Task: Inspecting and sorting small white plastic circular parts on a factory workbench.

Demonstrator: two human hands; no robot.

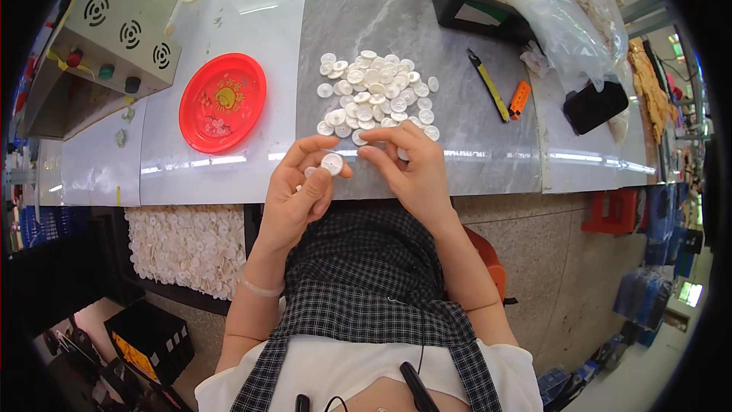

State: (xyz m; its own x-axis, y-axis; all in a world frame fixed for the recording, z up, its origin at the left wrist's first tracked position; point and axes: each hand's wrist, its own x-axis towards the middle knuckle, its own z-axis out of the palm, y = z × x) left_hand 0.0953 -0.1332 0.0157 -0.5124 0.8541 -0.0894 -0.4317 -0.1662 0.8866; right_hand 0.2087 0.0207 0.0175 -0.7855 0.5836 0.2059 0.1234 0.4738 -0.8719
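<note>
A loose pile of small white round buttons (374, 91) lies on the grey tabletop in front of me. My left hand (301, 183) is closed with its palm turned up, holding a white button (332, 164) by the thumb; at least one more white disc (309, 172) shows among its curled fingers. At the near edge of the pile, my right hand (412, 168) is curled, its thumb and forefinger close around a button (359, 137). Another white disc (402, 154) shows by its bent fingers; whether it is held there or lies on the table is unclear.
A red plate (223, 103) lies left of the pile, beside a metal machine (114, 38) with coloured knobs. To the right are a yellow cutter knife (489, 85), an orange tool (520, 99), a black phone (596, 107) and a black bin (480, 11). Many white pieces (187, 248) fill a container below.
</note>
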